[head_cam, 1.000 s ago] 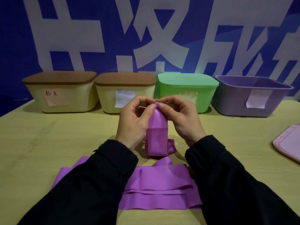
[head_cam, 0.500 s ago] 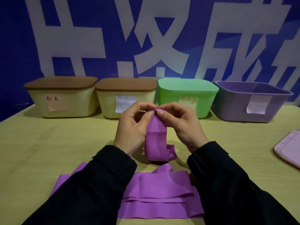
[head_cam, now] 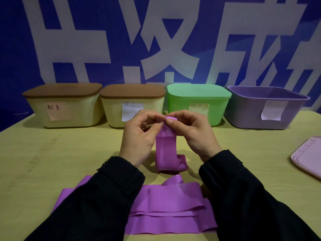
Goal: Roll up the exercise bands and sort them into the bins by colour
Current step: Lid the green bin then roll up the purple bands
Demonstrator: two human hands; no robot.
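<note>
A blue wall with huge white characters rises behind a pale yellow-green table (head_cam: pixel 52 162). Along the table's far edge stand four plastic bins: two cream bins with brown lids (head_cam: pixel 64 110), a lidded green bin (head_cam: pixel 198 100), and, at the right end, an open lilac-purple bin (head_cam: pixel 267 110) with a white paper label. A pink lid (head_cam: pixel 307 157) lies at the table's right edge. Near the front edge, a long purple rubber exercise band (head_cam: pixel 166 202) lies in loose flat folds, and one end rises upright between two black-sleeved arms. The left hand (head_cam: pixel 139 136) and right hand (head_cam: pixel 194 134) meet at that raised end, thumbs and forefingers pinching it tightly where a small first curl is forming. The roll has probably only just begun. The likely risks: the slick, stretchy end may spring out of the pinch and uncurl, the roll may wind crooked if one side feeds faster, and the twisted slack below may drag folds into it.
</note>
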